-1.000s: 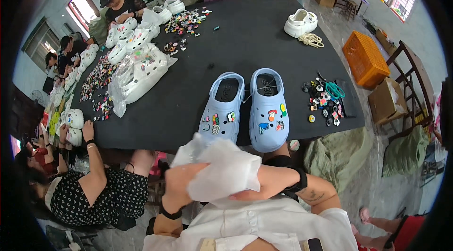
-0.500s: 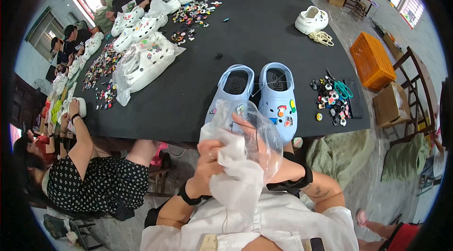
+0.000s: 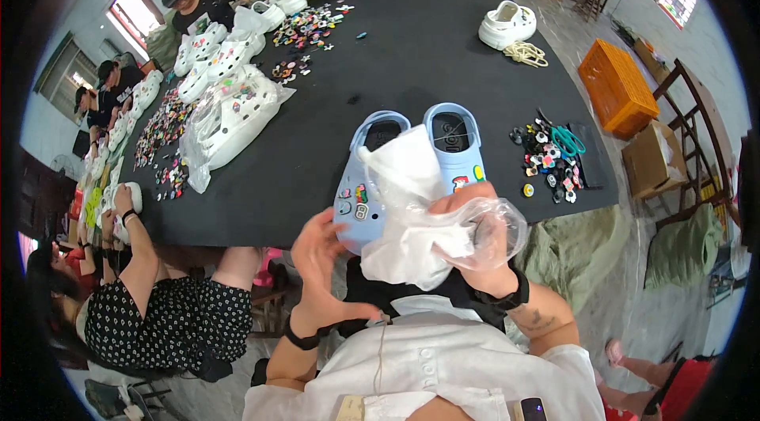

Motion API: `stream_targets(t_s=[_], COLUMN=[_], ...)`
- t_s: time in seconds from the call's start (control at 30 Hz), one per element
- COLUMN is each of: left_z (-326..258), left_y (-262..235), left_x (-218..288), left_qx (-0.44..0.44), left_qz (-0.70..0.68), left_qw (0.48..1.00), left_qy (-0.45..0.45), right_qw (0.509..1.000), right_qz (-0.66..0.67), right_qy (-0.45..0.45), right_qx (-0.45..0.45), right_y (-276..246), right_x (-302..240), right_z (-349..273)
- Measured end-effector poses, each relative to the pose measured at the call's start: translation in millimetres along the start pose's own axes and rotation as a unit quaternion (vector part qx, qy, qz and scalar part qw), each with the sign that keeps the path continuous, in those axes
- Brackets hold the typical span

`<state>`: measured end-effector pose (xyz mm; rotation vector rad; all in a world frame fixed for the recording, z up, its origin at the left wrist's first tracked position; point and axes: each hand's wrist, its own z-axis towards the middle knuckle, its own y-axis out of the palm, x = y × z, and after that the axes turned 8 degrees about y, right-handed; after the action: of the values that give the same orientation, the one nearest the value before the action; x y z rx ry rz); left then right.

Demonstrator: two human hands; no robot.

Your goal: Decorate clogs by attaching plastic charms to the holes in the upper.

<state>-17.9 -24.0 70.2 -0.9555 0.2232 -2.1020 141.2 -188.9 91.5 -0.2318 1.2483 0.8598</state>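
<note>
In front of my chest, my right hand grips a crumpled clear plastic bag; part of the film lies over the fingers. A white, soft-looking sheet hangs bunched together with it, and I cannot tell whether it is paper or plastic. Thumb and fingers spread, my left hand holds nothing, its fingertips close to the left shoe. The pair of light blue clogs stands at the table's near edge, decorated with colourful charms. The white sheet and bag cover much of the right clog.
Loose charms and teal-handled scissors lie to the right on the black table. Farther back are a white clog and a cord bundle. Bagged white clogs and charm heaps fill the left side, where other people sit working.
My left hand has come off the bundle and opened out to the left. My right hand has moved right with the bag, and the white sheet now spreads over the clogs.
</note>
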Motion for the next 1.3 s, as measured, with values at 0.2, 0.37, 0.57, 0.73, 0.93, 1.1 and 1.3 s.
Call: stream_targets(t_s=[0.2,0.37,0.57,0.73,0.93,1.1,1.3], left_z=[-31,15,65,142,142,137,150], left_y=[-8,12,-2,5,39,21,6], left_x=[-15,13,-21,-92,-162,-150,-96], left_qx=[-0.179,-0.059,-0.01,0.216,0.006,-0.231,-0.353], left_qz=[-0.381,-0.323,-0.128,-0.273,-0.062,-0.029,0.266], left_qw=[0.885,0.925,0.99,0.927,0.997,0.971,0.871], left_qy=[-0.2,-0.191,-0.064,-0.137,-0.036,-0.051,0.213], right_qw=[0.954,0.948,0.928,0.909,0.802,0.758,0.755], right_qz=[-0.084,-0.219,-0.322,-0.357,-0.508,-0.573,-0.585], right_qy=[0.064,0.058,-0.077,-0.119,-0.133,-0.185,-0.213], right_qx=[-0.28,-0.225,-0.17,-0.177,-0.285,-0.251,-0.207], right_y=[27,31,23,2,8,5,2], right_x=[6,4,-5,33,62,71,75], right_z=[-2,-7,-1,-7,-8,-6,-8])
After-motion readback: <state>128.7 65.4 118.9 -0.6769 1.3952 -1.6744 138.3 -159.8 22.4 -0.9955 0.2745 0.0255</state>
